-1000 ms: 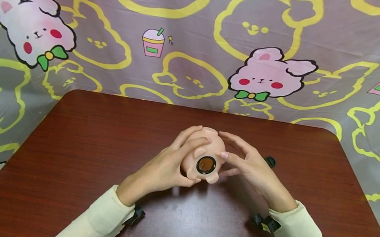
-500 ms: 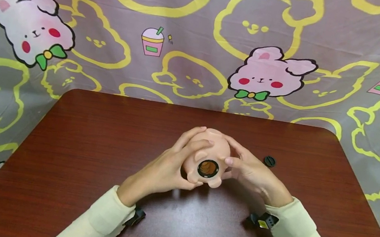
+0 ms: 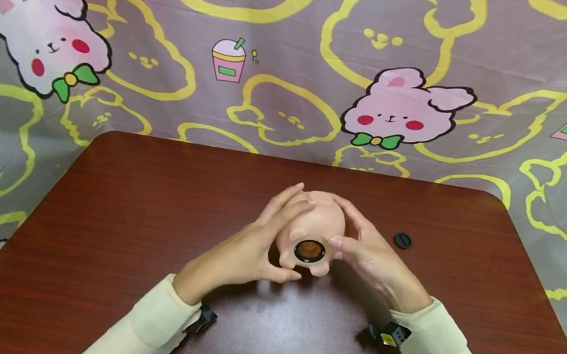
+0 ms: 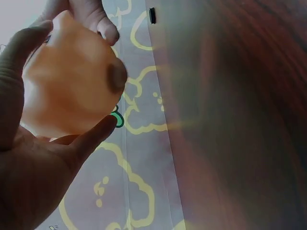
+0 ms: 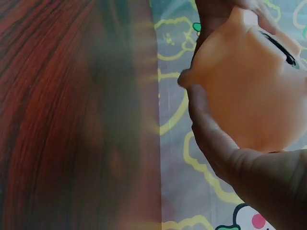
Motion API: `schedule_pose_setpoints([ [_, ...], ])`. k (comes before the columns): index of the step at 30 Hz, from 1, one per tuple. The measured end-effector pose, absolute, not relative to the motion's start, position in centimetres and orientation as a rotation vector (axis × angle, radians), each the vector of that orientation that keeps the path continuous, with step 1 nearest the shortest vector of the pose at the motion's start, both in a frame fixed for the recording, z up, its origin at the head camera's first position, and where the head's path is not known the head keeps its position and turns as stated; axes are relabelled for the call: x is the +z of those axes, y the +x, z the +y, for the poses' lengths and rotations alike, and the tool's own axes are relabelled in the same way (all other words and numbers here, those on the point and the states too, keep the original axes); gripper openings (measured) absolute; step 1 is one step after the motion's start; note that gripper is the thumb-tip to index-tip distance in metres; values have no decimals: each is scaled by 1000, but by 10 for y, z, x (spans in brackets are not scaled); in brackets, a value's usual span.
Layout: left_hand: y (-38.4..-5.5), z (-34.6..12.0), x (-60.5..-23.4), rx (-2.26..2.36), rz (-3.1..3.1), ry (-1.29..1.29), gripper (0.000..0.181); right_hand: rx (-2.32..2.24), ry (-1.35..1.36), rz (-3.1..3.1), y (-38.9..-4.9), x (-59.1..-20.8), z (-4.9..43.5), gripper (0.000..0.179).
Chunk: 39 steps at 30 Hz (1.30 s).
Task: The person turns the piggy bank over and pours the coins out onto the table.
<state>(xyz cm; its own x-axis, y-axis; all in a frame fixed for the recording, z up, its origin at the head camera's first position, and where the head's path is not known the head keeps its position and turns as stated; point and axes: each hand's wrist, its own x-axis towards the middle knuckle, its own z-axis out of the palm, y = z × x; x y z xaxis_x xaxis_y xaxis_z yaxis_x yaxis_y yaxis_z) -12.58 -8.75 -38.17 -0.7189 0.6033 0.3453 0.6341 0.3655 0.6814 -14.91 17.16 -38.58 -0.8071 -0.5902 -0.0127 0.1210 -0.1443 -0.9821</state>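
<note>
A peach-coloured piggy bank is held between both hands above the table, its round black-rimmed opening turned towards the head camera. Something brown shows inside the opening; I cannot tell what. From the left side, my left hand grips the bank, with fingers over its top and the thumb by its stubby feet. My right hand holds the opposite side, thumb near the opening. Both wrist views show the bank's rounded body between the hands, and the right wrist view catches the black rim edge-on.
On the dark red-brown wooden table, a round black cap lies to the right of the right hand. Behind the table hangs a patterned cloth with cartoon bunnies. Dark wrist cameras sit at both cuffs.
My right hand has come in to the left and closer round the piggy bank, uncovering the black cap. The bank has shifted slightly right and its opening has tilted a little downward.
</note>
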Motion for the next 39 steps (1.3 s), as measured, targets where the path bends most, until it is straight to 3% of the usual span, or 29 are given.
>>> schedule_pose_setpoints([
  [8,-128,-88,-380,-1502,-2572,-1040,108,-1858,-637,2012,-142,-381,168,86],
  [19,-131,-88,-377,-2135,-2454,-917,102,-1777,-760,2176,-131,-379,163,97],
  [24,-130,-90,-376,-2460,-2363,-856,109,-1668,-885,2366,-128,-378,162,102],
  [28,-131,-92,-376,-2467,-2407,-802,114,-1629,-1009,2441,-127,-380,162,107],
  [33,-131,-93,-375,-2459,-2460,-792,108,-1606,-1118,2458,-128,-382,164,107],
  [39,-132,-92,-376,-2530,-2373,-821,98,-1607,-1064,2373,-126,-382,164,116],
])
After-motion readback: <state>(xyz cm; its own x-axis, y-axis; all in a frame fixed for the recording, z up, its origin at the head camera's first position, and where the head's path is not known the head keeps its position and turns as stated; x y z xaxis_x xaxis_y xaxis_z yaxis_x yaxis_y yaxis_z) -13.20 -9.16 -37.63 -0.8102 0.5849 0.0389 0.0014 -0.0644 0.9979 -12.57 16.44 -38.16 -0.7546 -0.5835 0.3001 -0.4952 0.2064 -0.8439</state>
